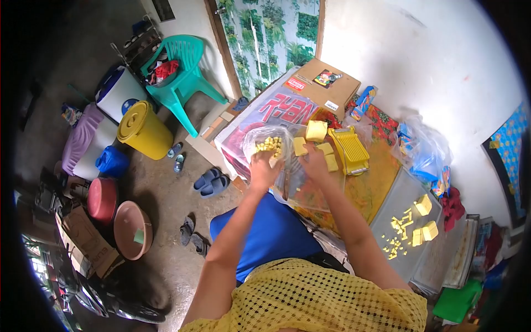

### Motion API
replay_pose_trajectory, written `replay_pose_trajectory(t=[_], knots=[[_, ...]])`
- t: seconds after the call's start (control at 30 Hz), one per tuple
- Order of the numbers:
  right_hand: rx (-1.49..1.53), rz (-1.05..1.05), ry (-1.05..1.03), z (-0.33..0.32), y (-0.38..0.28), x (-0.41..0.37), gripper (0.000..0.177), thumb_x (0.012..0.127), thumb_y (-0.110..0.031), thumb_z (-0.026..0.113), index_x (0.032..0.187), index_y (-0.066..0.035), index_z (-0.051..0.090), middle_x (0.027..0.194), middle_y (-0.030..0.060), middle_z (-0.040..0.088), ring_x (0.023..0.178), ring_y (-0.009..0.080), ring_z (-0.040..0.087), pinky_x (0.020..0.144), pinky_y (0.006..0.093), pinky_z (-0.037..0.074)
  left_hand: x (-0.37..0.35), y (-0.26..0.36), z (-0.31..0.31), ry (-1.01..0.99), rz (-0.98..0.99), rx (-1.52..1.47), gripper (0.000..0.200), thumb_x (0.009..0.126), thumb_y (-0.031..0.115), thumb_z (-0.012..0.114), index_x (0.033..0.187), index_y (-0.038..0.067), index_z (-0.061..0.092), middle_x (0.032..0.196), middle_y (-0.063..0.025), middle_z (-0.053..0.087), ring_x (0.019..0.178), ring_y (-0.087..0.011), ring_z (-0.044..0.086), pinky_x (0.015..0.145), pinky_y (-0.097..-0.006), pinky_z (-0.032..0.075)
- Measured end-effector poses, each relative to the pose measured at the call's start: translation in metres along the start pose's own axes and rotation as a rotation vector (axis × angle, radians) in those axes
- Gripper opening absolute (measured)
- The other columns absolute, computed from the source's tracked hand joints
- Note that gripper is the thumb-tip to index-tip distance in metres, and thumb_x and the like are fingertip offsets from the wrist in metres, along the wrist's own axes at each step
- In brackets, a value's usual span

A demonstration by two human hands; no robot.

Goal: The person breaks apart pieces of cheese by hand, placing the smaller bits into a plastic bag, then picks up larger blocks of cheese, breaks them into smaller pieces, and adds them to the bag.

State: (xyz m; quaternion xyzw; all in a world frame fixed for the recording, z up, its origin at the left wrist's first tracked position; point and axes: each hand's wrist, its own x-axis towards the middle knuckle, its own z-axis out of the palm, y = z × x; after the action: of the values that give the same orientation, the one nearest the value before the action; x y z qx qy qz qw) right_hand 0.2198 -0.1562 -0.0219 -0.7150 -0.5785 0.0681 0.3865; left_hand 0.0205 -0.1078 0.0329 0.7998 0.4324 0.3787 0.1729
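Note:
My left hand (264, 169) reaches over the rim of a clear plastic-lined bowl (251, 138). Its fingers touch small yellow cubes (269, 145), with the thumb held apart. To its right, my right hand (314, 165) has thumb and fingers at the edges of a pale yellow block (300, 145). More yellow blocks (331, 160) lie just beside that hand, and a larger one (316, 131) sits behind. A yellow ridged slicer (349, 150) stands further right. Between my hands a knife (286, 185) lies on a clear plastic sheet. The fingertips are partly hidden.
A cardboard box (315, 88) stands at the table's back. On a grey board (381, 221) at right lie cut yellow sticks and blocks (423, 205). Plastic bags (423, 149) rest by the wall. A green chair (185, 77), yellow bucket (146, 133) and slippers (211, 182) are at left.

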Motion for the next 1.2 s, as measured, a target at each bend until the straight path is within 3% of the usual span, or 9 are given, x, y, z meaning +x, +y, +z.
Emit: replay_pose_trajectory(t=[0.07,0.17,0.37,0.57,0.67,0.77,0.87,1.07,1.2], knots=[[-0.097,0.012,-0.006,0.002,-0.014,0.005,0.052,0.076,-0.022,0.068,0.120,-0.002,0.050,0.114,0.0202,0.056,0.100,0.0399,0.053,0.085,0.0454,0.047,-0.022,0.029,-0.010,0.029,-0.031,0.076,0.025,0.073,0.022,0.072,0.095,0.009,0.068,0.100,-0.0089,0.065,0.103,-0.0284,0.055,0.096,-0.0417,0.036],[-0.114,0.129,-0.050,0.000,-0.030,0.014,0.055,0.076,-0.024,0.069,0.121,-0.001,0.048,0.112,0.0203,0.056,0.101,0.0390,0.054,0.086,0.0450,0.047,-0.043,0.046,-0.020,-0.145,-0.164,-0.021,0.022,0.074,0.022,0.070,0.094,0.011,0.068,0.101,-0.0064,0.064,0.109,-0.0256,0.051,0.098,-0.0436,0.032],[-0.054,0.174,0.003,0.004,-0.025,0.023,0.057,0.072,-0.025,0.071,0.119,-0.001,0.050,0.102,0.0201,0.061,0.095,0.0385,0.058,0.082,0.0448,0.049,-0.061,0.044,-0.018,-0.149,-0.185,-0.199,0.017,0.079,0.018,0.067,0.092,0.009,0.069,0.095,-0.0086,0.065,0.096,-0.0271,0.059,0.088,-0.0392,0.042],[0.327,0.190,0.171,0.011,0.012,0.016,0.049,0.072,-0.024,0.072,0.111,0.001,0.056,0.092,0.0166,0.066,0.082,0.0316,0.064,0.074,0.0374,0.051,-0.054,0.044,-0.029,-0.184,-0.235,-0.463,0.017,0.082,0.015,0.066,0.095,0.004,0.069,0.091,-0.0097,0.067,0.087,-0.0224,0.061,0.079,-0.0337,0.046],[0.539,0.571,-0.046,-0.007,0.014,0.012,0.049,0.075,-0.026,0.069,0.115,-0.002,0.056,0.091,0.0104,0.066,0.082,0.0231,0.064,0.072,0.0333,0.051,-0.051,0.052,-0.032,-0.237,-0.355,-0.558,0.019,0.083,0.016,0.067,0.096,0.002,0.068,0.088,-0.0081,0.067,0.082,-0.0169,0.061,0.076,-0.0308,0.047],[1.215,0.693,-0.230,-0.041,-0.009,-0.007,0.045,0.083,-0.024,0.061,0.122,-0.005,0.052,0.095,0.0068,0.065,0.081,0.0193,0.063,0.072,0.0331,0.051,-0.051,0.052,-0.030,-0.258,-0.439,-0.637,0.022,0.085,0.016,0.066,0.099,0.000,0.067,0.086,-0.0062,0.066,0.079,-0.0112,0.059,0.072,-0.0266,0.046],[1.630,0.646,-0.373,-0.066,-0.036,-0.028,0.043,0.088,-0.020,0.052,0.129,-0.008,0.046,0.104,0.0080,0.063,0.085,0.0202,0.064,0.074,0.0359,0.053,-0.053,0.040,-0.016,-0.257,-0.438,-0.729,0.026,0.087,0.016,0.064,0.107,-0.001,0.063,0.087,-0.0041,0.065,0.080,-0.0082,0.056,0.070,-0.0242,0.046],[1.630,0.648,-0.457,-0.094,-0.069,-0.053,0.042,0.093,-0.019,0.051,0.131,-0.006,0.040,0.112,0.0094,0.061,0.099,0.0210,0.062,0.082,0.0345,0.052,-0.046,0.059,-0.026,-0.382,-0.563,-1.001,0.036,0.090,0.019,0.061,0.120,-0.001,0.055,0.097,-0.0030,0.064,0.088,-0.0100,0.057,0.074,-0.0250,0.046],[1.497,0.577,-0.296,-0.101,-0.100,-0.062,0.042,0.089,-0.015,0.059,0.127,-0.003,0.045,0.110,0.0075,0.061,0.099,0.0171,0.060,0.084,0.0312,0.050,-0.043,0.082,-0.048,-0.426,-0.575,-1.197,0.039,0.087,0.013,0.065,0.121,-0.004,0.053,0.099,-0.0071,0.064,0.086,-0.0125,0.060,0.073,-0.0262,0.049]])
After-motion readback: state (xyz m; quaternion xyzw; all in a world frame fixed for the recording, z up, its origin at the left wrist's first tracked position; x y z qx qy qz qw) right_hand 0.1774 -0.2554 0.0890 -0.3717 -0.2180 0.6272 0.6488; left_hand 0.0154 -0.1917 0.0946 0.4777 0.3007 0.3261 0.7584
